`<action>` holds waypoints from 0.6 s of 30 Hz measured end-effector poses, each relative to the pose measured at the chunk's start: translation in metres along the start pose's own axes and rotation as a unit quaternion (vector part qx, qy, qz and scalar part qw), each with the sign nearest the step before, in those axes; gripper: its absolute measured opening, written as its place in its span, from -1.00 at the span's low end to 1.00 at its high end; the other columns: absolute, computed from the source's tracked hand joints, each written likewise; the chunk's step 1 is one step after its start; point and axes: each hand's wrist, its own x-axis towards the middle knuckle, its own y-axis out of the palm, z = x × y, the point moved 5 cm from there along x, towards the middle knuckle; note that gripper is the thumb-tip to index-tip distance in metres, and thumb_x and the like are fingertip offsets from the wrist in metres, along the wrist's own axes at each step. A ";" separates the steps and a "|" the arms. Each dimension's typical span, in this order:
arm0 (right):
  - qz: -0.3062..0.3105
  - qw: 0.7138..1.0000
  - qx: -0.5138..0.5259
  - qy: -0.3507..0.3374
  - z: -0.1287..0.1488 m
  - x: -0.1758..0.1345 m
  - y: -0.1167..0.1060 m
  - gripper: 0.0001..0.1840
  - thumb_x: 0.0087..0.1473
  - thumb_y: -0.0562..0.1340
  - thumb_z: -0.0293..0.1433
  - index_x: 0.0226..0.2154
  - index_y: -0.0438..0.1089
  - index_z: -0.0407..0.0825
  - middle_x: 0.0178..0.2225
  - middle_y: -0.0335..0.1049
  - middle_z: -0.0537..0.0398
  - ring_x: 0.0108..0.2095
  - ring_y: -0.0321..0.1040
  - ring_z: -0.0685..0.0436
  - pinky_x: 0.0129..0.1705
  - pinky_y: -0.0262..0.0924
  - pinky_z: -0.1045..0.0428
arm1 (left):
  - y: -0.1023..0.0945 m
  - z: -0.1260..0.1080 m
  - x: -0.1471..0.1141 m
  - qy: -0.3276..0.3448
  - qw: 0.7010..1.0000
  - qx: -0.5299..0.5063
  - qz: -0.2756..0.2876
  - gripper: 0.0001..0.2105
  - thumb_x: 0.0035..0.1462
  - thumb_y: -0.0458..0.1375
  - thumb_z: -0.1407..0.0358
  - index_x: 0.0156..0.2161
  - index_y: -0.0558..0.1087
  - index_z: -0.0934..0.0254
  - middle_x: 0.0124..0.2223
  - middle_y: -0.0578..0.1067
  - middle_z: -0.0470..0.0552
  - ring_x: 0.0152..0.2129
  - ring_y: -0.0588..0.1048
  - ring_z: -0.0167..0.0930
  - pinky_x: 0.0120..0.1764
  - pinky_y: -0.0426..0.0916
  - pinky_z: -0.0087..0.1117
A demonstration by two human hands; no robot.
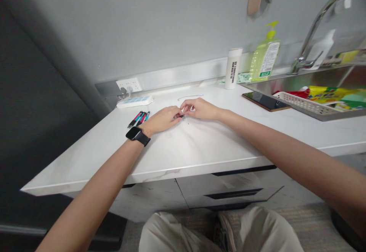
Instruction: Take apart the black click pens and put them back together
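My left hand (166,119) and my right hand (200,109) meet low over the white countertop (171,149), fingertips nearly touching. The left fingers are closed, and a small dark piece (180,116) shows at their tips; its kind is too small to make out. With thumb and forefinger pinched together, the right hand works beside that piece, and anything between its fingertips is hidden. Several pens (138,119) with pink, teal and black parts lie just behind my left wrist, which wears a black watch (137,135). A thin string or wire (191,97) rests beyond the hands.
A white power strip (135,101) sits at the back left below a wall socket (129,84). Toward the right stand a white cylindrical container (233,69) and a yellow-green pump bottle (265,59). A phone (265,101) lies beside the sink (328,117), which holds a white basket (304,102).
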 end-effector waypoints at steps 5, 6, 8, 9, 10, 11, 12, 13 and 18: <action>0.004 1.000 0.012 0.004 -0.001 0.000 0.001 -0.74 -0.08 0.19 -0.56 -0.25 0.42 -0.10 -0.36 0.52 0.10 -0.32 0.45 -0.01 -0.22 0.24 0.07 | -0.001 -0.001 0.000 -0.009 1.000 0.003 0.006 -0.79 0.21 -0.05 0.22 -0.20 0.36 0.30 -0.26 0.43 0.06 -0.29 0.41 -0.33 -0.18 0.27 -0.31; 0.004 1.000 0.011 0.004 -0.001 0.000 0.001 -0.74 -0.08 0.19 -0.56 -0.25 0.42 -0.10 -0.36 0.51 0.10 -0.33 0.45 -0.01 -0.22 0.24 0.07 | -0.001 0.000 0.000 -0.009 1.000 0.003 0.005 -0.79 0.21 -0.05 0.23 -0.20 0.36 0.29 -0.26 0.43 0.06 -0.29 0.41 -0.34 -0.18 0.27 -0.31; 0.004 1.000 0.006 0.002 0.000 0.000 0.000 -0.73 -0.08 0.20 -0.56 -0.25 0.43 -0.10 -0.37 0.51 0.10 -0.34 0.44 0.00 -0.23 0.23 0.08 | -0.001 0.000 0.000 -0.007 1.000 0.001 0.000 -0.80 0.20 -0.04 0.24 -0.20 0.36 0.29 -0.26 0.43 0.05 -0.30 0.40 -0.34 -0.18 0.28 -0.31; 0.003 1.000 0.002 0.001 0.000 0.000 0.000 -0.73 -0.08 0.19 -0.56 -0.24 0.43 -0.10 -0.38 0.50 0.11 -0.34 0.43 0.00 -0.24 0.23 0.08 | -0.001 0.000 0.000 -0.005 1.000 0.000 -0.002 -0.80 0.20 -0.04 0.24 -0.19 0.36 0.29 -0.26 0.43 0.05 -0.30 0.40 -0.34 -0.18 0.28 -0.31; 0.001 1.000 -0.003 -0.001 0.000 0.000 0.000 -0.72 -0.08 0.19 -0.56 -0.24 0.43 -0.10 -0.38 0.49 0.11 -0.34 0.42 0.01 -0.24 0.23 0.08 | -0.001 0.000 0.000 -0.004 1.000 -0.001 -0.004 -0.80 0.20 -0.03 0.25 -0.19 0.36 0.30 -0.25 0.44 0.05 -0.29 0.40 -0.34 -0.18 0.28 -0.32; -0.001 1.000 -0.007 -0.002 0.000 0.000 -0.001 -0.72 -0.08 0.19 -0.57 -0.24 0.43 -0.10 -0.38 0.49 0.11 -0.34 0.41 0.01 -0.24 0.23 0.09 | 0.000 0.001 0.000 -0.003 1.000 -0.001 -0.005 -0.80 0.20 -0.03 0.25 -0.19 0.36 0.30 -0.25 0.44 0.06 -0.29 0.40 -0.34 -0.18 0.28 -0.32; -0.004 1.000 -0.010 -0.003 0.000 0.000 -0.001 -0.72 -0.07 0.18 -0.57 -0.24 0.43 -0.10 -0.37 0.49 0.11 -0.34 0.41 0.01 -0.24 0.23 0.09 | 0.000 0.001 0.000 -0.003 1.000 -0.001 -0.005 -0.80 0.19 -0.03 0.25 -0.19 0.36 0.30 -0.25 0.44 0.06 -0.29 0.40 -0.33 -0.19 0.28 -0.32; -0.005 1.000 -0.012 -0.004 0.000 0.000 -0.002 -0.72 -0.06 0.17 -0.57 -0.24 0.43 -0.10 -0.37 0.48 0.10 -0.34 0.40 0.01 -0.24 0.23 0.09 | 0.000 0.001 0.000 -0.003 1.000 -0.001 -0.005 -0.80 0.19 -0.03 0.26 -0.19 0.36 0.30 -0.26 0.44 0.06 -0.29 0.41 -0.33 -0.18 0.28 -0.32; -0.004 1.000 -0.007 -0.009 0.001 0.000 -0.001 -0.73 -0.02 0.15 -0.56 -0.22 0.43 -0.12 -0.35 0.48 0.07 -0.33 0.38 0.01 -0.22 0.23 0.08 | 0.000 0.000 0.000 -0.003 1.000 -0.001 -0.002 -0.80 0.19 -0.03 0.25 -0.19 0.37 0.30 -0.25 0.44 0.06 -0.29 0.41 -0.33 -0.18 0.28 -0.32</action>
